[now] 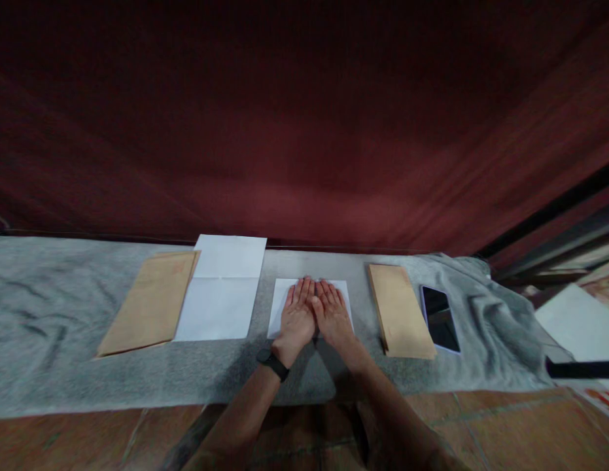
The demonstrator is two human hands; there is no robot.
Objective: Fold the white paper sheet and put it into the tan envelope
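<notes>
A folded white sheet of paper [276, 314] lies on the grey cloth in front of me. Both palms press down flat on it, side by side with thumbs close together. My left hand [298, 315], with a black watch on its wrist, covers the left half of the sheet. Over the right half rests my right hand [332, 314], fingers stretched out toward the far edge. The paper's middle is hidden under the hands. To the left is a larger white sheet [226, 307] with a crease across it, partly beneath a stack of brown paper envelopes [150, 301].
Right of my hands lies a narrower stack of folded brown paper [401, 311], with a phone [440, 318] beside it. The grey cloth [49, 366] is wrinkled at both ends. A dark red curtain [304, 144] hangs behind. Floor tiles [530, 425] run along the near side.
</notes>
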